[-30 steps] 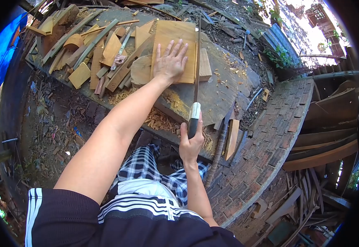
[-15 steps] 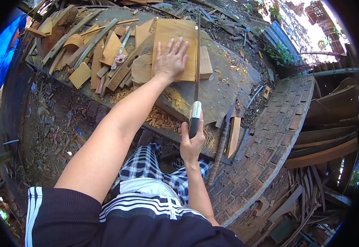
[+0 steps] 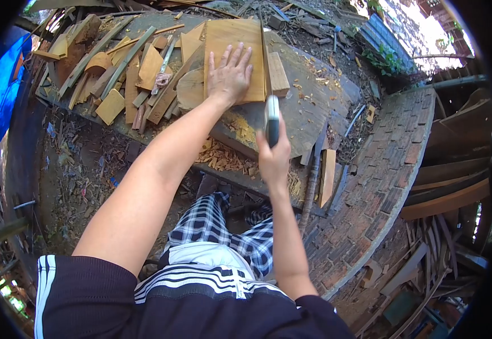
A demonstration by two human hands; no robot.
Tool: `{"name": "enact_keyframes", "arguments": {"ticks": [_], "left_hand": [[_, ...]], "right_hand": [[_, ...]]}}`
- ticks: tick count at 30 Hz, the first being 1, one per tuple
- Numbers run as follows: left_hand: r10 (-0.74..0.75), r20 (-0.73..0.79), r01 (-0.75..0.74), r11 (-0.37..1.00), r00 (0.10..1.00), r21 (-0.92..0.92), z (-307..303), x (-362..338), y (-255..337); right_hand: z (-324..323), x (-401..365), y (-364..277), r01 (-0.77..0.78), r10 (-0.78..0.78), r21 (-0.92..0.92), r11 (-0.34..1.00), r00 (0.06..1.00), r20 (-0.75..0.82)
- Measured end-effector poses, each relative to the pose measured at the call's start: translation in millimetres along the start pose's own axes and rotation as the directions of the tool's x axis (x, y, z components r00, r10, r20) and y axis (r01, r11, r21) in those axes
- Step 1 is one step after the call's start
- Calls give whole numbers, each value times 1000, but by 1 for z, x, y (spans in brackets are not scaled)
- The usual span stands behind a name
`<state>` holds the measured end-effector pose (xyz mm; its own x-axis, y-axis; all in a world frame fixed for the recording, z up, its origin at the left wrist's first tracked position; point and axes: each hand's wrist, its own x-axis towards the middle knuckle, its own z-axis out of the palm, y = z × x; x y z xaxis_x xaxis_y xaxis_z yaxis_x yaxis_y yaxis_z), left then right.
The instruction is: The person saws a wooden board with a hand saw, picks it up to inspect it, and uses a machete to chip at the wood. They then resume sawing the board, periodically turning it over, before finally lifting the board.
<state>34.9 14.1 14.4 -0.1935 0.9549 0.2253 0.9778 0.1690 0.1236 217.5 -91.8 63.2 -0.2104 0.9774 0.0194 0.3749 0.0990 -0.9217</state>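
Note:
Under my left hand (image 3: 228,74) lies a flat wooden board (image 3: 233,35); the palm presses on it with the fingers spread. My right hand (image 3: 274,151) is wrapped round the black and pale handle of a handsaw (image 3: 272,116). The saw's thin blade runs away from me along the board's right edge, its far end near the board's top corner. Beneath the board, wood blocks show on both sides: a rounded block (image 3: 190,90) at left and a square-cut block (image 3: 278,75) at right.
Several wood offcuts (image 3: 110,106) crowd the left of the worktable (image 3: 308,107). Shavings (image 3: 223,158) lie along its near edge. A machete-like blade (image 3: 317,146) and a wood strip (image 3: 327,175) lean at the right front. A low brick wall (image 3: 370,186) curves along the right.
My right hand has pushed the saw forward, away from me, along the board's edge. The left hand stays flat on the board. The whole view has shifted slightly.

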Motion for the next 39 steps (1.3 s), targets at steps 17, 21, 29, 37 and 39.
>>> {"name": "enact_keyframes", "arguments": {"ticks": [17, 21, 29, 37, 39], "left_hand": [[10, -15, -10, 1000, 1000, 17, 9, 5, -5], [-13, 27, 13, 1000, 1000, 21, 3, 3, -2], [-14, 54, 14, 1000, 998, 8, 4, 2, -5], [69, 36, -70, 997, 997, 36, 1, -4, -9], [-24, 20, 24, 1000, 1000, 12, 3, -4, -5]], "right_hand": [[7, -11, -1, -175, 171, 133, 976, 984, 47], [-10, -130, 22, 25, -23, 78, 997, 999, -30], [16, 5, 22, -85, 86, 90, 992, 996, -2], [43, -18, 31, 76, -64, 72, 995, 986, -151], [43, -9, 41, 52, -41, 90, 995, 991, -126]]}}
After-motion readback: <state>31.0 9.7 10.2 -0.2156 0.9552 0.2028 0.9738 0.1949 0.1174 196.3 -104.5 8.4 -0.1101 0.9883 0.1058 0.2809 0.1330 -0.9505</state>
